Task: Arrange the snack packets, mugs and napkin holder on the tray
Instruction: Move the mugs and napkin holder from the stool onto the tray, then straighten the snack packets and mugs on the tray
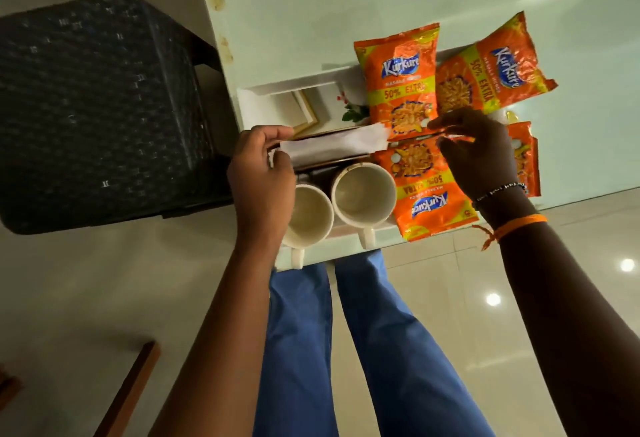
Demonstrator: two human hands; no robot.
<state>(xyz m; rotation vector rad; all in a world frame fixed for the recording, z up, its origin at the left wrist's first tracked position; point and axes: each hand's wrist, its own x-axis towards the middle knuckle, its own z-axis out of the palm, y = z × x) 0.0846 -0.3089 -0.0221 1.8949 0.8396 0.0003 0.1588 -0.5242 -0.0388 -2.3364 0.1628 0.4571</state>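
Presently the napkin holder (332,149) is gripped at its end by the left hand (261,176), on the tray (263,104) behind two mugs (363,194). A snack packet (401,79) edge is pinched by the right hand (481,156) near the tray's right edge.

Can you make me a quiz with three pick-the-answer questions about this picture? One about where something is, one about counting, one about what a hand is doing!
1. Where are the two mugs?
A. On the tray's near edge, side by side
B. On the dark chair
C. On the floor

2. How many orange snack packets show?
A. One
B. Two
C. Four

3. What is the left hand doing?
A. Lifting a mug
B. Gripping the end of the napkin holder
C. Resting flat on the table

Answers: 1 A, both mugs stand next to each other on the white tray. 2 C, two lie beyond the hands, one by the mugs, one under the right hand. 3 B, its fingers close on the holder's end.
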